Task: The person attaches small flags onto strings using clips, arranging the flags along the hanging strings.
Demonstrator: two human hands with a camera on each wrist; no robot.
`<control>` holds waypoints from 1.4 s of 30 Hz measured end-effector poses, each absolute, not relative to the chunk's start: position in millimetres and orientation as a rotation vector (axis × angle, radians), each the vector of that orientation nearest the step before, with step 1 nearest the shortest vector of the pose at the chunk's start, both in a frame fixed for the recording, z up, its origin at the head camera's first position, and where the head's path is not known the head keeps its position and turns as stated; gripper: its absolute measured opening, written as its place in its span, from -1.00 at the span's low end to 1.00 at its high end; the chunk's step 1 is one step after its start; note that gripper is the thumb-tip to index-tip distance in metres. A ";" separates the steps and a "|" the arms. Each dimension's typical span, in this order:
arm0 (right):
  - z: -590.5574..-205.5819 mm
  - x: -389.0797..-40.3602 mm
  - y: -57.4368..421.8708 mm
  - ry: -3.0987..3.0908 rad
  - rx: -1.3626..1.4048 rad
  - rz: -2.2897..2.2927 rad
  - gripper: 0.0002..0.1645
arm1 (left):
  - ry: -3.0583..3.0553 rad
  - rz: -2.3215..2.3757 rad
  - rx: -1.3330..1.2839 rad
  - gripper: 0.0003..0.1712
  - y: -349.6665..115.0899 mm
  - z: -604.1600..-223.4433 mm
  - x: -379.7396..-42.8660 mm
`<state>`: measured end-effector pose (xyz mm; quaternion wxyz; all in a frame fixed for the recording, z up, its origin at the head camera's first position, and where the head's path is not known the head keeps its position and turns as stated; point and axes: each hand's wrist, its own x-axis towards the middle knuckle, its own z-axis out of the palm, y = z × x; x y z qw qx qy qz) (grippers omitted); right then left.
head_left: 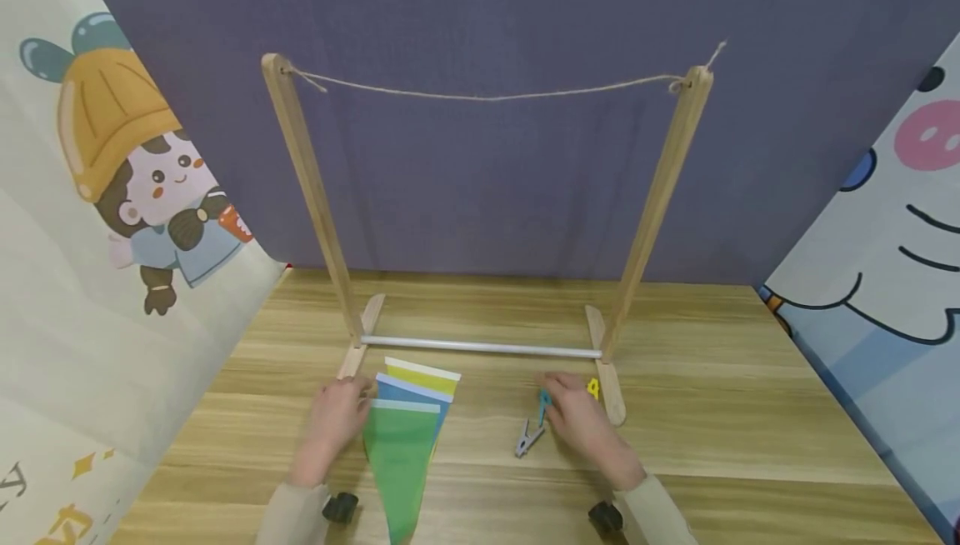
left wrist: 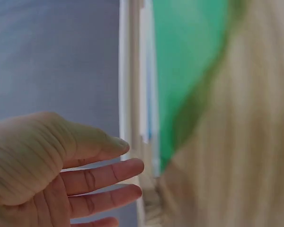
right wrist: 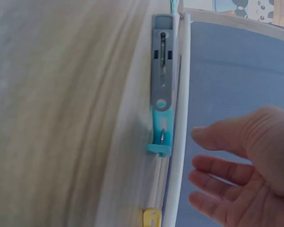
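My left hand hovers beside the upper left corner of a green triangular pennant. In the left wrist view its fingers are loosely bent, with nothing between them. A blue pennant and a yellow pennant lie partly under the green one, each with a pale top strip. My right hand is held near several clothespins: a grey clothespin, a teal clothespin and a yellow clothespin. The right wrist view shows its fingers apart and holding nothing.
Behind the pennants stands a wooden frame with a left post and a right post. A string sags between their tops, and a white bar joins them low down. A dark blue-grey panel rises behind the wood-grain table.
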<state>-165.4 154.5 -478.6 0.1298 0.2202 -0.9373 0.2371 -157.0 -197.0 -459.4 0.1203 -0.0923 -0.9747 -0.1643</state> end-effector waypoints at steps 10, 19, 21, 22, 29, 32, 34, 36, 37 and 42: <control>-478.5 -160.1 153.8 -2.760 0.771 0.690 -0.54 | -2.934 -0.413 -0.282 -0.83 -202.8 -470.2 -160.0; -478.8 -154.5 150.0 -2.743 1.005 0.640 -0.53 | -2.917 -0.389 -0.296 -0.78 -202.9 -473.4 -162.4; -478.9 -153.7 148.1 -2.744 1.042 0.622 -0.55 | -2.917 -0.392 -0.300 -0.77 -203.2 -473.4 -163.1; -479.3 -153.6 147.2 -2.744 1.057 0.611 -0.56 | -2.920 -0.393 -0.300 -0.77 -203.3 -473.1 -163.5; -483.7 -155.6 143.3 -2.711 1.126 0.581 -0.64 | -2.950 -0.399 -0.309 -0.76 -204.9 -473.8 -167.4; -484.9 -156.4 142.6 -2.712 1.127 0.544 -0.66 | -2.942 -0.392 -0.317 -0.82 -204.9 -473.4 -167.5; -485.3 -156.9 142.2 -2.710 1.127 0.519 -0.67 | -2.937 -0.392 -0.319 -0.87 -204.7 -473.1 -167.8; -485.3 -157.1 141.7 -2.707 1.123 0.500 -0.69 | -2.938 -0.393 -0.320 -0.90 -204.5 -472.4 -168.0; -485.1 -157.2 141.5 -2.705 1.122 0.496 -0.70 | -2.942 -0.390 -0.321 -0.90 -204.6 -472.3 -168.4; -482.8 -156.6 140.8 -2.702 1.107 0.519 -0.73 | -2.976 -0.387 -0.320 -0.85 -205.6 -472.1 -169.9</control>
